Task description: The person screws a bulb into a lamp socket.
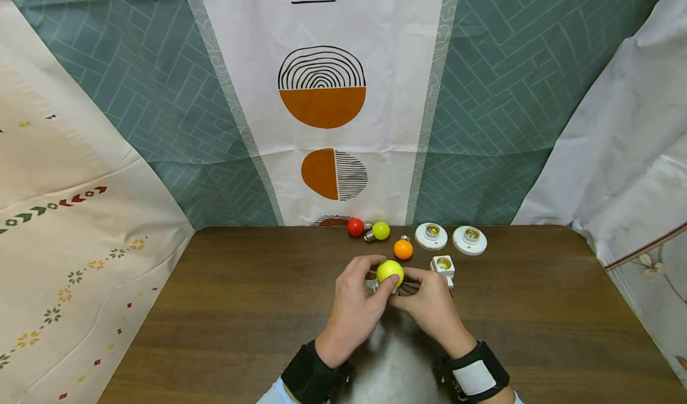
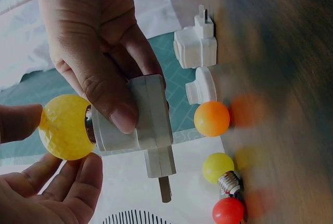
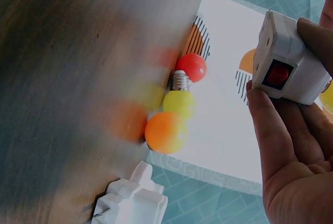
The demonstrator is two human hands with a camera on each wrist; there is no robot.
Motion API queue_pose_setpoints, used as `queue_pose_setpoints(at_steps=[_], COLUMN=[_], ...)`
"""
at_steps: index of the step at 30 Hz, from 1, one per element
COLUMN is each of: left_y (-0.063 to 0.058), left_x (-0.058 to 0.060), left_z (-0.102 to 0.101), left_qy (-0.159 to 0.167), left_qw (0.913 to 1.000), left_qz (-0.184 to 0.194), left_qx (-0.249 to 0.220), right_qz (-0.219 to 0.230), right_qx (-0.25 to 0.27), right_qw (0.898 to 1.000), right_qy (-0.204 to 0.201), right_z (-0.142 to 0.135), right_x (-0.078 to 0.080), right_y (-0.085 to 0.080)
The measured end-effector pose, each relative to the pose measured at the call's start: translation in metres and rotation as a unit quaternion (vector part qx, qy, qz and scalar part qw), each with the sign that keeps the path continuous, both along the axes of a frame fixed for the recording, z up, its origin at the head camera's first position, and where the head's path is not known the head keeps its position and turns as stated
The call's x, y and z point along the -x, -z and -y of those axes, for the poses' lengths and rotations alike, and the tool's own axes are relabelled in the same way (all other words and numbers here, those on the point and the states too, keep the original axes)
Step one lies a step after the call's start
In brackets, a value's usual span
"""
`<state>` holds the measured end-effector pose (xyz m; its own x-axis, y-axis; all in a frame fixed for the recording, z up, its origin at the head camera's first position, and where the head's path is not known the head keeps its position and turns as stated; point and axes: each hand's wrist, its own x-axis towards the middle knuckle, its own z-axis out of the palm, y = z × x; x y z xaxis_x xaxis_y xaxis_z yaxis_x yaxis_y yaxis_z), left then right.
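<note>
My left hand (image 1: 356, 299) pinches a yellow light bulb (image 2: 66, 127) between thumb and fingers. The right hand (image 1: 432, 305) grips a white plug-in lamp socket (image 2: 138, 113), which has metal plug prongs and a red rocker switch (image 3: 277, 74). The bulb's metal base sits at the socket's mouth, a strip of it still showing; how deep it goes cannot be told. Both hands are held together above the table, just in front of an orange bulb (image 1: 403, 249).
Behind the hands on the brown table (image 1: 241, 308) lie a red bulb (image 1: 355, 227) and a yellow-green bulb (image 1: 381, 231). Two round white lamp holders (image 1: 431, 236) stand at the back right. A second plug-in socket (image 1: 442, 265) is close to the right hand.
</note>
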<state>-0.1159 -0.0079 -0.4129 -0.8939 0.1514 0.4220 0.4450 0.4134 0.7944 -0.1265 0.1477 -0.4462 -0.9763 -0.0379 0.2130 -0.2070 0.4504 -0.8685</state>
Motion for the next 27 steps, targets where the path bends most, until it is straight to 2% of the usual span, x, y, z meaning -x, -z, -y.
queue_pose_setpoints(at_steps=[12,27], left_y=[0.0019,-0.0013], left_x=[0.0015,0.0028], left_z=[0.001,0.0032], left_qy=[0.018,0.071], left_qw=[0.9996,0.9969], left_qz=[-0.014,-0.014], left_qx=[0.014,0.031], right_qz=[-0.009,-0.012], right_qx=[-0.002,0.018], right_qw=[1.0,1.0], right_qy=[-0.002,-0.013], right_z=[0.0,-0.0008], right_x=[0.0002,-0.0005], right_y=[-0.0003,-0.001])
